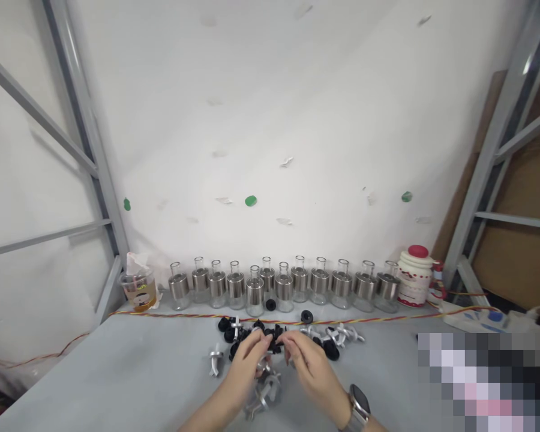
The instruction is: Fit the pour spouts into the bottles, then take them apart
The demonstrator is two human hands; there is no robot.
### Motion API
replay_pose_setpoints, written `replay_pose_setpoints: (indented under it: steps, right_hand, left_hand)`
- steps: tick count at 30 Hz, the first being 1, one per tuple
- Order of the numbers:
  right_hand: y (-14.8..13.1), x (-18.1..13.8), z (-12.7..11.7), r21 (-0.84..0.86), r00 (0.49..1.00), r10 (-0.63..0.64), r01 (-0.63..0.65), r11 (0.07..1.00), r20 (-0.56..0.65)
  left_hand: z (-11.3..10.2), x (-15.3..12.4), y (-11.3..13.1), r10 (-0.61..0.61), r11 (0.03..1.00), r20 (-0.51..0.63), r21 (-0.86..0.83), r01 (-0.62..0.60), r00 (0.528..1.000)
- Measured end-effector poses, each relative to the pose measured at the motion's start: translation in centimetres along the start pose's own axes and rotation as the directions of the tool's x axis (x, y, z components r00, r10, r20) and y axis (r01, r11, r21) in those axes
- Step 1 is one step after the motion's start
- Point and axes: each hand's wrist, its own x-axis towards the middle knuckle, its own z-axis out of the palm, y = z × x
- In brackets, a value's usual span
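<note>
My left hand [251, 355] is closed, thumb and fingers pinched at a small black part [276, 347] whose shape is partly hidden. Close beside it, my right hand [306, 359] is also closed, its fingertips bent together at the same spot; what they hold is hidden. Silver pour spouts [266, 396] lie below and between the hands, and one more silver spout [215, 360] lies left of my left hand. Black round caps [225, 324] are heaped just beyond the fingers. Another black cap [331, 350] and several silver spouts [339, 335] lie by my right hand.
A row of glass bottles [254, 291] with steel sleeves stands along the wall. Twisted red-yellow wire [193, 315] crosses the grey table [117, 372]. A plastic cup [139, 291] stands left; a white jar [414, 279] and a power strip [477, 316] are right.
</note>
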Motion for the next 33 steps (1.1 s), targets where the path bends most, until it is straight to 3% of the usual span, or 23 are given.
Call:
replay_pose_setpoints:
  steps: [11, 14, 15, 16, 18, 20, 22, 26, 28, 30, 33]
  right_hand:
    - [0.7, 0.2, -0.5, -0.007, 0.989, 0.117, -0.118, 0.993, -0.091]
    - [1.3, 0.4, -0.7, -0.005, 0.966, 0.207, -0.211, 0.978, -0.157]
    - [1.6, 0.5, -0.8, -0.015, 0.955, 0.235, -0.242, 0.970, -0.180]
    - [1.9, 0.6, -0.9, -0.035, 0.945, 0.260, -0.271, 0.962, -0.198]
    - [2.3, 0.9, -1.2, -0.096, 0.935, 0.291, -0.314, 0.945, -0.202]
    - [2.5, 1.3, -1.6, -0.166, 0.948, 0.280, -0.304, 0.938, -0.153]
    - [2.4, 1.6, -2.2, -0.201, 0.967, 0.250, -0.253, 0.946, -0.040]
    - [1.9, 1.6, -3.4, -0.163, 0.937, 0.243, -0.206, 0.965, 0.252]
    - [2.0, 1.5, -3.9, -0.173, 0.908, 0.254, -0.207, 0.963, 0.332]
    - [2.3, 1.4, -4.0, -0.217, 0.889, 0.270, -0.199, 0.956, 0.370]
    - [2.8, 1.3, -3.8, -0.302, 0.870, 0.296, -0.181, 0.936, 0.394]
  left_hand:
    - [-0.7, 2.1, -1.5, 0.022, 0.999, -0.132, -0.037, -0.027, 0.991]
    - [-2.6, 2.7, -0.8, 0.062, 0.991, -0.292, 0.129, -0.025, 0.955]
    - [-3.6, 3.0, -0.6, 0.151, 0.948, -0.354, 0.316, -0.034, 0.923]
    - [-4.7, 3.2, -0.4, 0.281, 0.843, -0.376, 0.536, -0.040, 0.883]
    - [-6.9, 3.5, 0.0, 0.430, 0.482, -0.370, 0.865, 0.137, 0.824]
    - [-8.8, 3.6, 0.0, 0.430, 0.137, -0.355, 0.934, 0.329, 0.830]
    - [-10.1, 3.5, -0.2, 0.400, 0.053, -0.376, 0.920, 0.388, 0.836]
    - [-10.4, 3.2, -0.5, 0.366, 0.031, -0.385, 0.915, 0.402, 0.847]
    - [-9.9, 3.3, -0.2, 0.399, 0.032, -0.377, 0.916, 0.399, 0.835]
    - [-9.3, 3.4, 0.2, 0.380, 0.113, -0.367, 0.929, 0.352, 0.849]
    - [-8.7, 3.6, 0.1, 0.188, 0.296, -0.312, 0.922, 0.249, 0.931]
